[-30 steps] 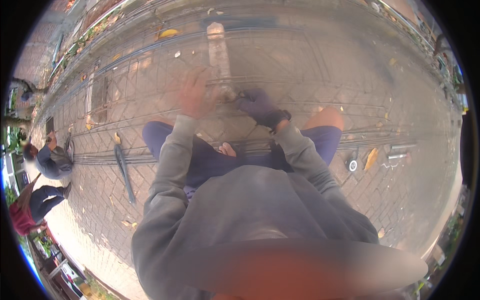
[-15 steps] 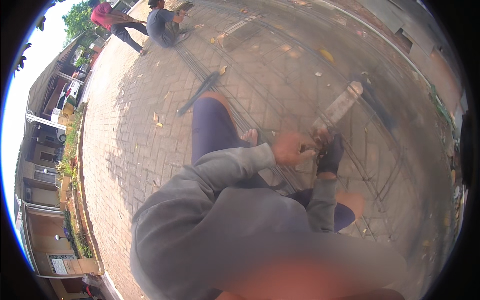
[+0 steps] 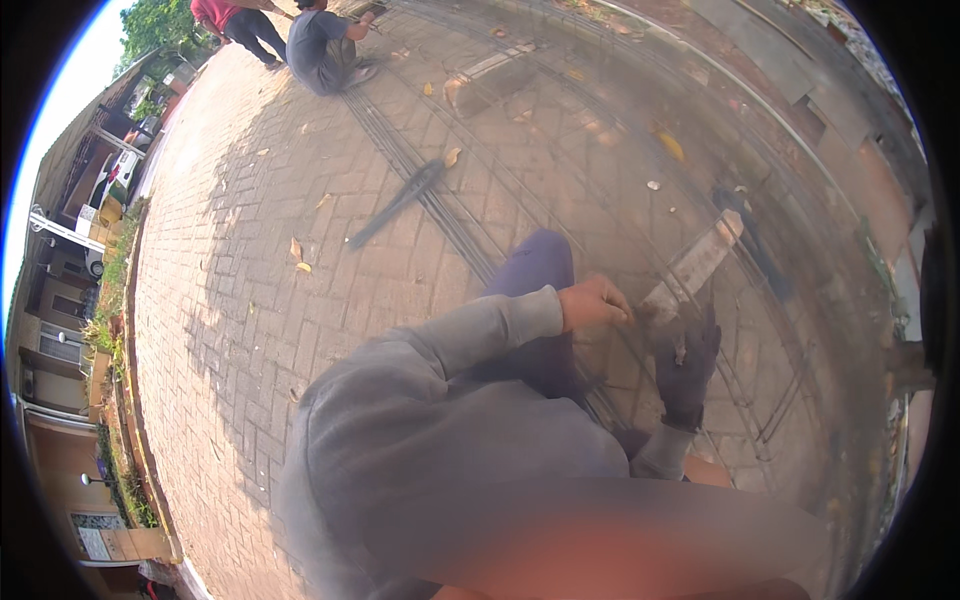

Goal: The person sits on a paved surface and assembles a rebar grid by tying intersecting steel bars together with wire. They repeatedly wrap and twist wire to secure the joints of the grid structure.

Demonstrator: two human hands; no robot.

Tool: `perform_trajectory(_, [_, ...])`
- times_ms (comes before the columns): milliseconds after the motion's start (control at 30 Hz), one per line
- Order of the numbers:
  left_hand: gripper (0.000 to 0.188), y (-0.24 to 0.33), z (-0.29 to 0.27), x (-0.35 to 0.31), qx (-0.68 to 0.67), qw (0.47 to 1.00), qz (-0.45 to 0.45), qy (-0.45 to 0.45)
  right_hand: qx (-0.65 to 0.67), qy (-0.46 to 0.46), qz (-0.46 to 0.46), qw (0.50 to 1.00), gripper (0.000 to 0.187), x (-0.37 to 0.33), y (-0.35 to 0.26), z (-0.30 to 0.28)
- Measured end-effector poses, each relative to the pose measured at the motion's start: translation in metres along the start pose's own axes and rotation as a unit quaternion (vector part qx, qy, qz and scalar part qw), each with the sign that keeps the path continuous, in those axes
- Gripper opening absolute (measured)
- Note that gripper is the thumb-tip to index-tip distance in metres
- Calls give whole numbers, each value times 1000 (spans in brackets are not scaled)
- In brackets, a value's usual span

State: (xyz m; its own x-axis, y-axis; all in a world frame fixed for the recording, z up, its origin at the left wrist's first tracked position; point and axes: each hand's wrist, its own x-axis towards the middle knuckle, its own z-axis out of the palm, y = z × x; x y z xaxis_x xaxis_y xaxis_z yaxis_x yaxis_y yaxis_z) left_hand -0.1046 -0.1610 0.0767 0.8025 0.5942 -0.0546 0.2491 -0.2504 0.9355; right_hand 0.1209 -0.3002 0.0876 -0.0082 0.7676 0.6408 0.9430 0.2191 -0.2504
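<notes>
On brown brick paving (image 3: 330,300), seemingly works among thin dark metal rods (image 3: 462,238) with pinched bare left hand (image 3: 594,303) and purple-gloved right hand (image 3: 687,365) (grip unclear), probably needing both close next.

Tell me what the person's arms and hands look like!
Both arms wear long, plain grey sleeves. The left hand is bare, with no glove. The right hand wears a dark purplish glove, with a darker band at the wrist. It's too blurry to see any markings.
</notes>
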Motion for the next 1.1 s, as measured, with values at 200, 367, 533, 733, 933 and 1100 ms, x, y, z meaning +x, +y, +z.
perform_trajectory(200, [29, 6, -68, 14, -46, 988, 40, -140, 329, -143, 253, 898, 18, 26, -60, 4])
perform_trajectory(367, [36, 10, -107, 22, -64, 993, 51, -83, 296, -43, 340, 892, 21, 44, -61, 9])
perform_trajectory(533, [32, 15, -99, 52, -240, 968, 67, 34, 269, 26, 480, 834, 37, 69, -70, 14])
perform_trajectory(733, [22, -13, -119, 70, -148, 973, 136, 112, 241, -14, 417, 876, 31, 89, -77, 40])
perform_trajectory(933, [17, -55, -160, 78, -6, 954, 286, 92, 402, -147, 491, 759, 25, 131, -70, 46])
perform_trajectory(1100, [13, -77, -203, 96, 318, 835, 450, 5, 413, -205, 505, 730, 25, 162, -81, 53])
